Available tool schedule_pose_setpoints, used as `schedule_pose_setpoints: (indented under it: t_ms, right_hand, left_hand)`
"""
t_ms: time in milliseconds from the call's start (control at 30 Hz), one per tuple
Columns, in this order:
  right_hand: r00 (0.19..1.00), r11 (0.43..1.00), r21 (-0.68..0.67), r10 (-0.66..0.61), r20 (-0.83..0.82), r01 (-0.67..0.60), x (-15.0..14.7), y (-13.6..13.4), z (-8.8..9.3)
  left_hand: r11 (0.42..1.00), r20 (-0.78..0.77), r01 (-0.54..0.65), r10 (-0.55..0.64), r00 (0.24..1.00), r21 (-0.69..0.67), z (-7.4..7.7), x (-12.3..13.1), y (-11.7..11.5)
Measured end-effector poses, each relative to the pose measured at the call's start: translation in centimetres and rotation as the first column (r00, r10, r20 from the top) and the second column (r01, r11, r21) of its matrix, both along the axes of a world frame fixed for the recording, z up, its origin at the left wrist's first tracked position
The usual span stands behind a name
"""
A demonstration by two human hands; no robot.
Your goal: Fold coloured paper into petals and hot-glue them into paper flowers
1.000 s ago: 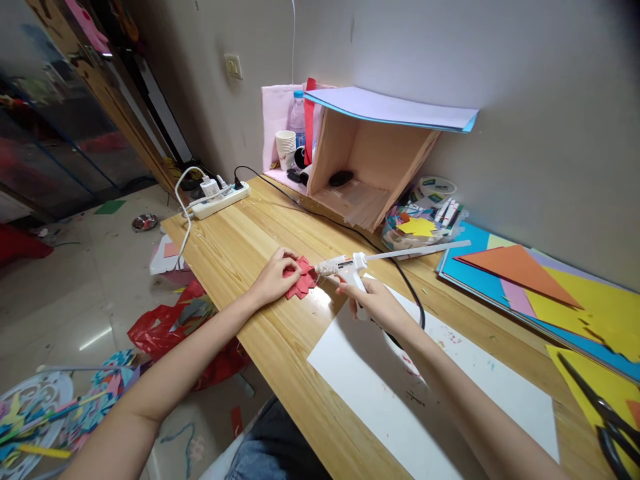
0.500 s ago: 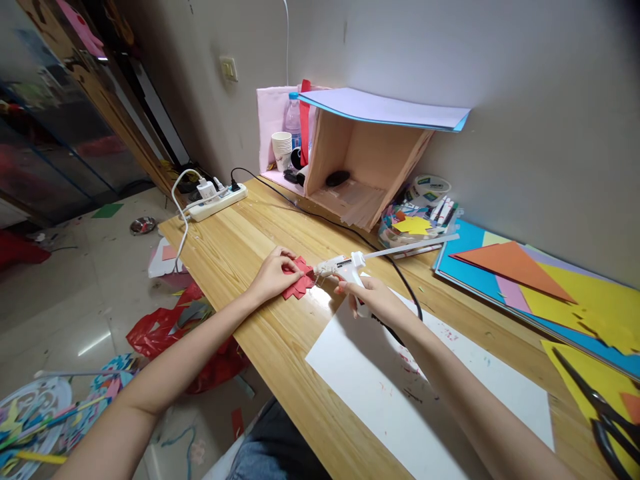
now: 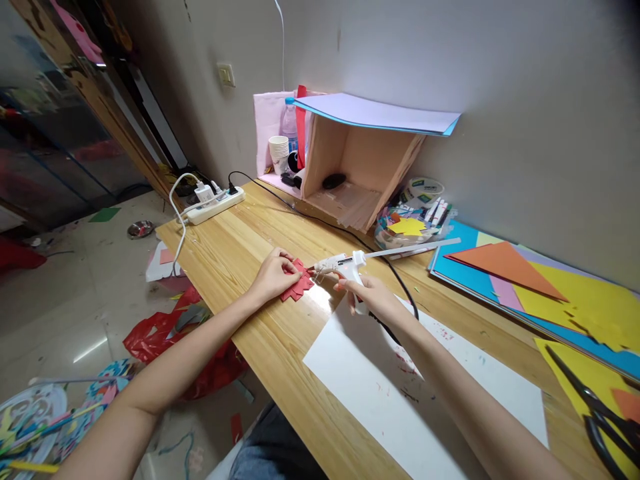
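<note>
A red paper piece with a notched edge (image 3: 299, 285) lies near the table's left edge. The fingers of my left hand (image 3: 274, 277) are closed on its upper side and press it to the wood. Gripped in my right hand (image 3: 367, 293) is a white hot glue gun (image 3: 345, 265), its nozzle pointing left at the red paper. The tip is at or just above the paper's upper right part; whether it touches I cannot tell. A long glue stick (image 3: 410, 248) sticks out of the gun's back.
A white power strip (image 3: 215, 205) sits at the table's far left corner. A black cord (image 3: 320, 217) crosses the table. White paper (image 3: 360, 400) lies under my right arm, with scissors (image 3: 595, 407) and coloured sheets (image 3: 505, 270) to the right. A cardboard box (image 3: 365, 160) stands behind.
The glue gun's nozzle has shifted slightly left and up over the red paper. My left hand keeps its hold. The whole view has moved a little.
</note>
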State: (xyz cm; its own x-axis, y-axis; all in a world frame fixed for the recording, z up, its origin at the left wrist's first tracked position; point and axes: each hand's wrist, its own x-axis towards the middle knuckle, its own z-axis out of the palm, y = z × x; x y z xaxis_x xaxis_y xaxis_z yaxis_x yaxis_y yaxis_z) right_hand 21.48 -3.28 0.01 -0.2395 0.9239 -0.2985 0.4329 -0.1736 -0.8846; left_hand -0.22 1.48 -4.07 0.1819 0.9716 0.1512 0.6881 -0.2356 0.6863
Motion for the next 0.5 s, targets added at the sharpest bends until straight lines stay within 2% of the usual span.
schedule_pose_setpoints:
  t_ms: [233,500]
  right_hand:
    - [1.000,1.000,0.005,-0.026,-0.007,0.026,0.06,-0.02,0.17]
    - [0.999,0.999,0.022,-0.039,-0.029,0.040,0.20,0.19,-0.27]
  left_hand:
    - [0.999,-0.022,0.043,-0.043,0.999,-0.020,0.37,-0.16,-0.07]
    - [1.000,-0.030,0.028,-0.028,0.999,-0.011,0.49,0.00,-0.07]
